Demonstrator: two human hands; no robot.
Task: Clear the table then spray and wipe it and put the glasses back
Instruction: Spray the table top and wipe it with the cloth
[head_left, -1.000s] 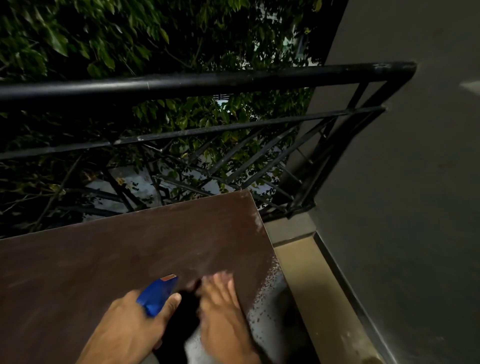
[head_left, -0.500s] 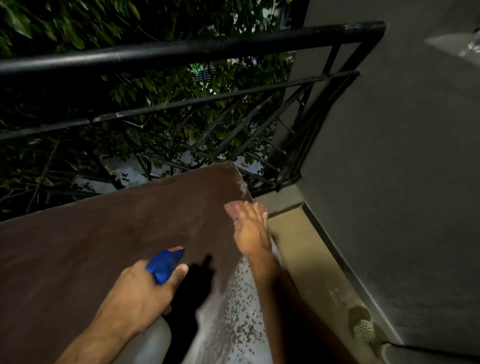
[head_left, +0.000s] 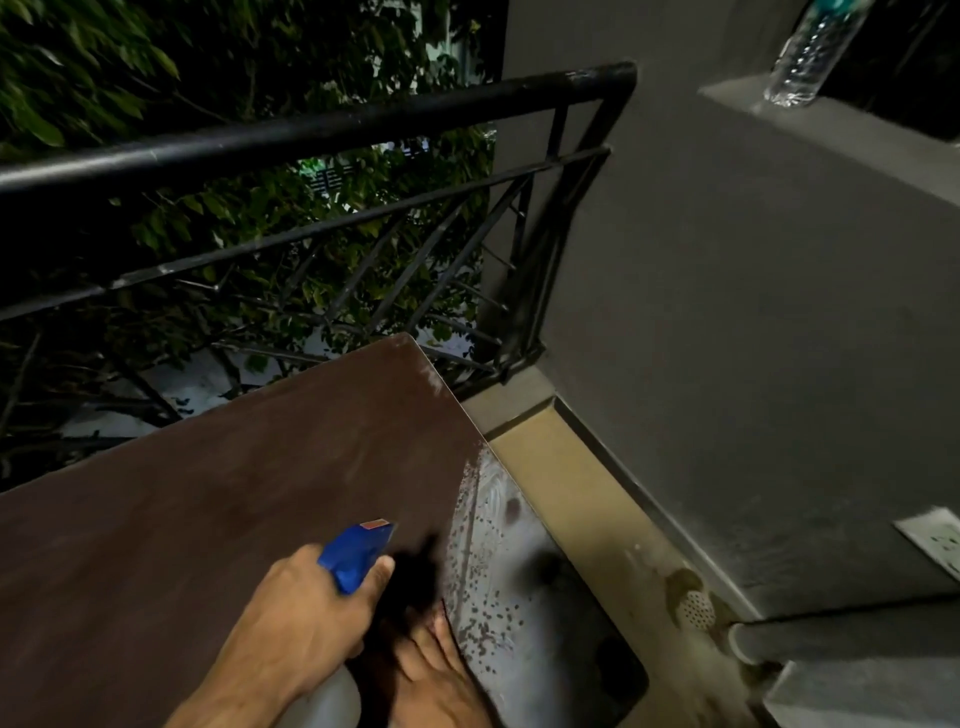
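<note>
on a dark balcony, a person works at a brown desk (head_left: 218, 499) set against a black railing (head_left: 311, 124), the left hand (head_left: 306, 603) curled round a spray bottle (head_left: 356, 553) whose blue head points out across the top toward the wet right edge. the right hand (head_left: 439, 675) lies flat at the near right edge, just beside and below the bottle, fingers straight and pressing down; whether a cloth sits beneath it cannot be told in the shadow. droplets and streaks cover the strip by that edge (head_left: 483, 545), while the rest of the top looks dull and mostly dry, so the spray-and-wipe step appears only partly done. no glasses are in view on the desk, which suggests the clearing is finished and their return is yet to come. the risks from here seem plain: a wipe along the very edge could push liquid off onto the floor (head_left: 571, 509) beside the wall, a spray fired so near the wiping hand would wet it rather than the top, and the poor light could leave patches missed. a plastic water bottle (head_left: 810, 52) stands on a ledge (head_left: 779, 104) well apart, upper right.
</note>
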